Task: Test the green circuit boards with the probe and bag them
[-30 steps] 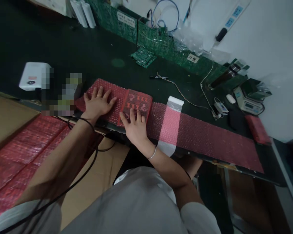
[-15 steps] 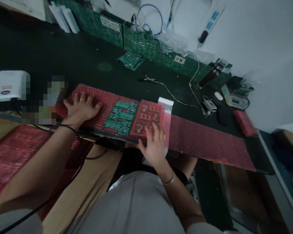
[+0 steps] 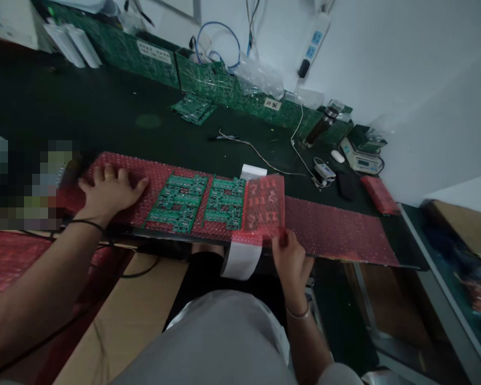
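We cannot read the labels on the green boards (image 3: pixel 156 53) at the back. A pixelated patch (image 3: pixel 28 182) hides what lies at the counter's left end. The red wrap (image 3: pixel 264 206) covers whatever sits beneath its lifted flap, and the right hand (image 3: pixel 291 256) hides its own fingertips.

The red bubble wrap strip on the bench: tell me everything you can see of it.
The red bubble wrap strip is a long band of translucent red, bubbled plastic lying flat along the near edge of the dark bench. Two green circuit boards lie side by side on it. The left hand presses flat on its left end. The right hand pinches the near edge of a raised flap, with a board showing through it. A white strip crosses beneath and hangs over the bench edge.
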### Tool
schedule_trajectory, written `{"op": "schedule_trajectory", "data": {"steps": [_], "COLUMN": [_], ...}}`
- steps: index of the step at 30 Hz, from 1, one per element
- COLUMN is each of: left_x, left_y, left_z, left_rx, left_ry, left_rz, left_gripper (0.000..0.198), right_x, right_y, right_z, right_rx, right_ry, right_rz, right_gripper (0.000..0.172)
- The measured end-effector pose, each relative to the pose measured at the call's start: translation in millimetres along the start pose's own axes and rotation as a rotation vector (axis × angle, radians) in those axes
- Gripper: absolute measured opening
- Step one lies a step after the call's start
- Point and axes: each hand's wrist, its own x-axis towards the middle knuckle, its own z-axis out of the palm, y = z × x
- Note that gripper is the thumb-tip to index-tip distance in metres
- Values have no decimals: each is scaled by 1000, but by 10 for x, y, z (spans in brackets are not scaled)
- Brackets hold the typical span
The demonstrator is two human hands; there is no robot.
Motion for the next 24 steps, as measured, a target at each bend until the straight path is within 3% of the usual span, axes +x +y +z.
{"op": "schedule_trajectory", "data": {"steps": [3, 6, 8, 10, 13, 15, 18, 24], "left_x": [-52, -293, -574, -908, -1334, -1485, -1532, -1498], "left_y": [157, 678, 1171, 1637, 2055, 2122, 2068, 2006], "left_z": [-57, -100, -65, 45, 302, 465, 599, 601], "left_rx": [-5, -47, -71, -61, -45, -33, -13, 85], "left_ry": [104, 260, 195, 79, 22, 39, 56, 66], "left_rz": [36, 256, 538, 838, 1026, 1028, 1021, 1069], "left_gripper": [77, 68, 65, 66, 79, 86, 85, 71], "right_x": [121, 466, 771, 1056, 1345, 1451, 1555, 1701], "right_y": [513, 991, 1253, 1464, 1697, 1805, 1906, 1955], "right_z": [-287, -462, -499, -478, -391, -331, -270, -227], "right_rx": [77, 49, -126, -311, -451, -472, -480, -471], "right_ry": [-37, 53, 75, 12, -195, -283, -293, -297], "right_rz": [-7, -76, -41, 71, 219, 260, 254, 239], "right_gripper": [42, 51, 59, 67, 75, 75, 74, 74]}}
